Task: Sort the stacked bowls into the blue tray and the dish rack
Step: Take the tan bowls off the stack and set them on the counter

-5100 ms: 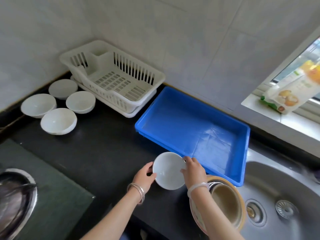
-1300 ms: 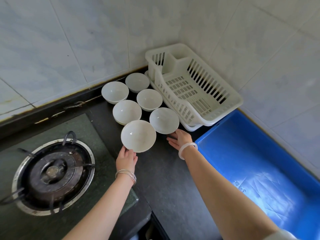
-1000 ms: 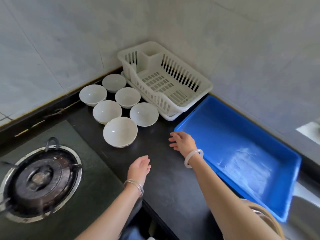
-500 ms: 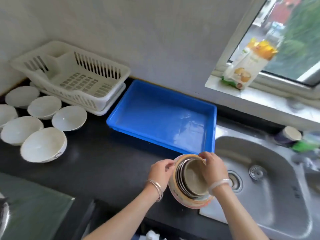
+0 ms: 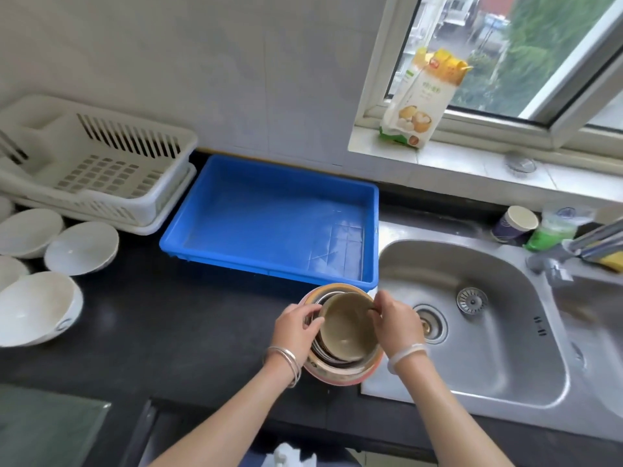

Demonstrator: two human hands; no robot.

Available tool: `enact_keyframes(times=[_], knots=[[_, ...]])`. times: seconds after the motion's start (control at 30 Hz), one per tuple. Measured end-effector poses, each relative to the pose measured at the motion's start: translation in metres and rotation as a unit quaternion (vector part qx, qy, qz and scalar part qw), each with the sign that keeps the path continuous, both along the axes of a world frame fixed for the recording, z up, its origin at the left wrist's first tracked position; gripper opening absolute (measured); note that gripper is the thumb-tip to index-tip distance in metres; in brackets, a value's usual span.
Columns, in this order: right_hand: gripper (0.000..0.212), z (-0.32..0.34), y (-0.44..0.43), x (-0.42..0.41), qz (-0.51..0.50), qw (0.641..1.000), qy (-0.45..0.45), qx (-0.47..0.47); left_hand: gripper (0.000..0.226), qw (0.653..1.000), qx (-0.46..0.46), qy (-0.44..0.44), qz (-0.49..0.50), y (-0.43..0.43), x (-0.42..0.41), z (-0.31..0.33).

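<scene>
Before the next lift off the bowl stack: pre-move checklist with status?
1. Left hand grips top bowl rim: ok.
2. Right hand pinches the opposite rim: ok.
3. Top bowl loose from the stack beneath: cannot tell.
4. Blue tray floor bare where a bowl would land: ok.
5. Dish rack has open room: ok.
6. Stack base fully on the counter, not over the sink edge: cannot tell.

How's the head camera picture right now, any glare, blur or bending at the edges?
Head view: daylight comes through the window; pale glare lies on the floor of the blue tray at its right end; the tap and the white bowls near the edges look smeared; wide-angle bending curves the dish rack; the stacked bowls at centre are fairly sharp.
</scene>
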State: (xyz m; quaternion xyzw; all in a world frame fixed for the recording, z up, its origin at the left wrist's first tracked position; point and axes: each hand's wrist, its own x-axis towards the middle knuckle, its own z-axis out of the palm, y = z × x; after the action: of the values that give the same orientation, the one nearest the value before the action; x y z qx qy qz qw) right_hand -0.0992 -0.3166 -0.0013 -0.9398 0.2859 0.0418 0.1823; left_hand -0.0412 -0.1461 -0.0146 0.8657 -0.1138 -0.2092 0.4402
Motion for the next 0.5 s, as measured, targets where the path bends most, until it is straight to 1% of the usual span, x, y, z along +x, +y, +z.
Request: enact_keyframes(times=[0.1, 0.17, 0.27, 0.4, 0.5], knots=[[0.014, 0.002, -0.006, -0.003, -0.017, 0.998, -0.016, 0.054, 0.021, 1.000, -0.011, 0.011, 0.017, -0.002, 0.000, 0.002], [0.015, 0.003, -0.012, -0.005, -0.032, 0.994, -0.022, 0.098, 0.015, 1.000, 0.008, 0.005, 0.011, -0.005, 0.001, 0.002], [0.013, 0.005, -0.016, -0.009, -0.055, 0.988, -0.033, 0.139, 0.003, 0.999, 0.042, -0.004, 0.014, -0.010, 0.003, 0.003], [0.008, 0.012, -0.020, -0.013, -0.072, 0.980, -0.063, 0.178, 0.008, 0.998, 0.052, -0.020, 0.041, -0.015, 0.004, 0.006], [0.006, 0.019, -0.026, -0.013, -0.083, 0.975, -0.080, 0.188, 0.008, 0.998, 0.048, -0.010, 0.049, -0.013, 0.007, 0.010]])
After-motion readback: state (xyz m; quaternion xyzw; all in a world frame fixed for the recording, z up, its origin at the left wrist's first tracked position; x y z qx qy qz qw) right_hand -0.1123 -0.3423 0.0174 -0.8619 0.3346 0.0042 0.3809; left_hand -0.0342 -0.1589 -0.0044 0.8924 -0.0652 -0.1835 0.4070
